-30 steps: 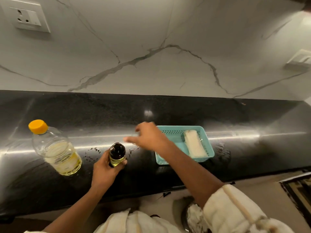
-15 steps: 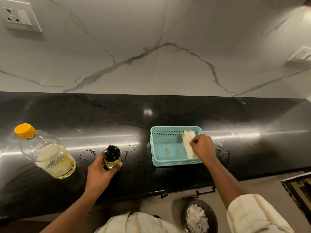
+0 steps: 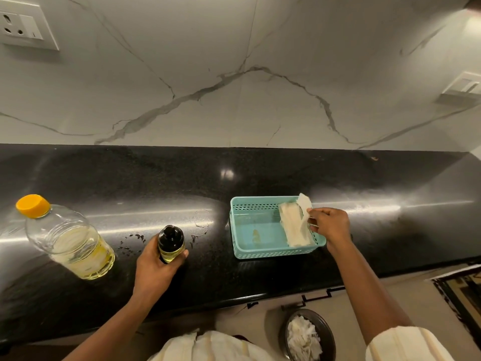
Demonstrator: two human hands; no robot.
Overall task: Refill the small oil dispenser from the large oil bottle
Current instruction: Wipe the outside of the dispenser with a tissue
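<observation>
So the left hand point(image 3: 156, 267) has its fingers and thumb wrapped around the small oil dispenser point(image 3: 171, 243), near the front edge of the black granite countertop point(image 3: 260, 173). The dispenser has a dark top and some yellow oil showing low down. I honestly can't tell if its base sits on the counter or is lifted off it. Over to the left is the large oil bottle point(image 3: 70, 243): clear plastic, standing on the counter, with its orange cap point(image 3: 33, 205) on and yellow oil only in the lower part. It's apart from the hand, nothing touching it. Between the two there are some dark drips point(image 3: 130, 239) on the counter, plus a faint ring mark point(image 3: 200, 222) just behind and to the right of the dispenser. The right hand point(image 3: 330, 225) is over the right end of a teal plastic basket point(image 3: 235, 230), fingertips pinching one white tissue point(image 3: 304, 207) and lifting it up off the folded tissue stack point(image 3: 295, 230) lying along the basket's right side. The basket floor has a small yellowish smear. Behind everything is a white marble backsplash point(image 3: 234, 100) with grey veins, a wall socket point(image 3: 22, 27) at top left and a switch plate point(image 3: 466, 86) on the right. Down below the counter edge there's a dark bowl point(image 3: 326, 327) with crumpled white paper in it.
</observation>
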